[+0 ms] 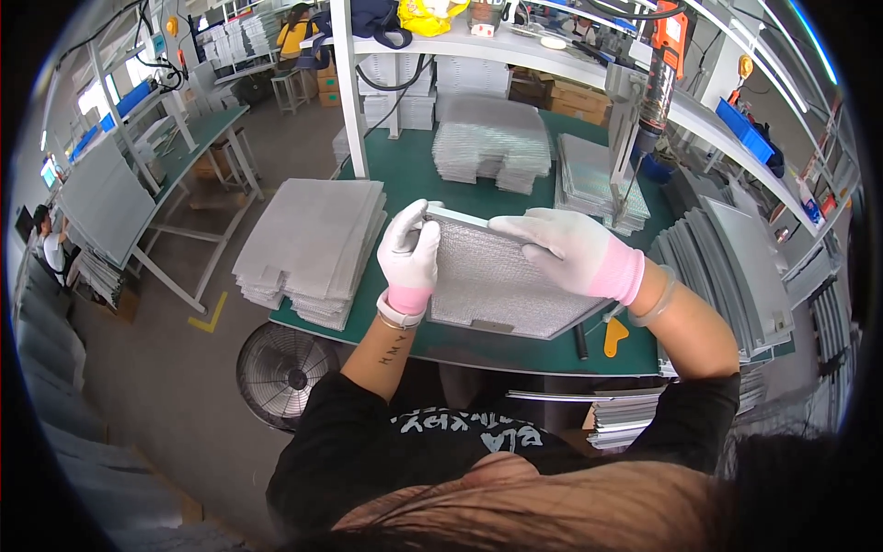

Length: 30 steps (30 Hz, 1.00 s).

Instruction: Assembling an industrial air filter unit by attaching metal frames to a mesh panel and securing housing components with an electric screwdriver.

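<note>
A grey metal mesh filter panel [501, 285] with a thin frame is tilted up over the green worktable [414, 175]. My left hand [409, 247], in a white glove with a pink cuff, grips its upper left corner between thumb and fingers. My right hand [572, 250], gloved the same way, is closed over the upper edge toward the right corner, its fingers pointing left. The panel hides part of the right fingers. Near the panel's lower right corner lie a yellow scraper-like tool [615, 338] and a dark-handled tool [581, 343].
Flat grey sheets [308, 225] are stacked at left, mesh sheets [492, 138] behind, and more mesh [598, 179] at back right. Framed panels [736, 271] lean at right. An orange power driver [670, 46] hangs above. A floor fan [294, 377] stands below left.
</note>
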Motion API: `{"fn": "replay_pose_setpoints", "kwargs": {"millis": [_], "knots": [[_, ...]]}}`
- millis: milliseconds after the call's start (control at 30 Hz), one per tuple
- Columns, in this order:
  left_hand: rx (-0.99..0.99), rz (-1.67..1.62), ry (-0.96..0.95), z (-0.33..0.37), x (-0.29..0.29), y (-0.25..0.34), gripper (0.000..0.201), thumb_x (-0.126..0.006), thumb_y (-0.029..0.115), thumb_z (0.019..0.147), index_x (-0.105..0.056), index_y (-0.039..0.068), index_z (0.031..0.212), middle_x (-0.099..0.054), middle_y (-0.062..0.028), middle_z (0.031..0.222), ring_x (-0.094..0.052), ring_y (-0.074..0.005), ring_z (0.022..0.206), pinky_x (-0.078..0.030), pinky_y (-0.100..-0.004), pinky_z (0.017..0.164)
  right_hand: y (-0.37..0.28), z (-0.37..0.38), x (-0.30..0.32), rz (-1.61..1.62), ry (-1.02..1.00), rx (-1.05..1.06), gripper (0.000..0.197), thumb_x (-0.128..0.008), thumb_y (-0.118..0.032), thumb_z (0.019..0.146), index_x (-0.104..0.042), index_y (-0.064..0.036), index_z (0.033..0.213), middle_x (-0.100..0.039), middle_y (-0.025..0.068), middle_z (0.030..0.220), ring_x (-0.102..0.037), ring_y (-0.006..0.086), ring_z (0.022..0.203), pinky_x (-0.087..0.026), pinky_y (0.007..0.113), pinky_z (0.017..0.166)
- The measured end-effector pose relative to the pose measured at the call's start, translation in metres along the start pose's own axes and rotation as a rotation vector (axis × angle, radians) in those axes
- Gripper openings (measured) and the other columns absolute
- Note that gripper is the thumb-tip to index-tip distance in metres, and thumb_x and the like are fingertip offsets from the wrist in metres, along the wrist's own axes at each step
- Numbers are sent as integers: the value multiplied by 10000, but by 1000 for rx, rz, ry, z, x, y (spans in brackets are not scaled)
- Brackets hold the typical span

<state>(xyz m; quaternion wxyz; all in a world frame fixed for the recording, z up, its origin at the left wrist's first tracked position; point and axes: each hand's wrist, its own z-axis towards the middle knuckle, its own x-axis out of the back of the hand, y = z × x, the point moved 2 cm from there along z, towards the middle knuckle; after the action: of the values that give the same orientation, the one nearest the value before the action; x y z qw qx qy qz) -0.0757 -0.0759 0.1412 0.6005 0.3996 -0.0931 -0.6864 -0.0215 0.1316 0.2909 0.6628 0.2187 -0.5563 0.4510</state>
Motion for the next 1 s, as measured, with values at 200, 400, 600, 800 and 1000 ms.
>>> {"fn": "replay_pose_setpoints", "kwargs": {"millis": [200,400,600,800,1000], "knots": [[-12,-101,-115,9,7,4,334,-700,-30,855,-621,-13,1180,-577,-87,1195,-564,-121,996,-468,-247,871,-1,1,-1,-24,-14,1,526,-539,-29,856,-495,-68,1379,-599,195,968,-597,381,943,-491,451,860],[-54,-121,-221,14,8,2,341,-695,0,870,-583,20,1190,-551,-58,1132,-551,-114,969,-454,-232,843,2,0,-2,-75,-3,48,539,-551,-22,846,-501,-76,1380,-605,184,982,-598,370,949,-493,450,863],[-89,-77,-295,16,5,2,245,-637,15,907,-551,64,1131,-514,-46,1139,-506,-79,885,-433,-214,765,0,1,1,-57,-31,1,541,-553,-4,835,-509,-73,1370,-613,182,1000,-603,362,948,-496,447,859],[-79,-40,-291,13,7,-8,229,-616,21,923,-547,54,1138,-530,-54,1150,-513,-70,865,-448,-215,751,5,0,-1,-12,12,20,516,-546,-4,837,-532,-74,1348,-618,178,980,-609,367,938,-501,445,852],[-79,22,-211,9,7,-5,213,-597,18,938,-581,27,1150,-585,-25,1079,-525,-46,780,-459,-203,722,7,0,0,4,-32,-32,496,-541,-25,852,-539,-90,1344,-630,185,1018,-615,369,967,-503,441,868]]}}
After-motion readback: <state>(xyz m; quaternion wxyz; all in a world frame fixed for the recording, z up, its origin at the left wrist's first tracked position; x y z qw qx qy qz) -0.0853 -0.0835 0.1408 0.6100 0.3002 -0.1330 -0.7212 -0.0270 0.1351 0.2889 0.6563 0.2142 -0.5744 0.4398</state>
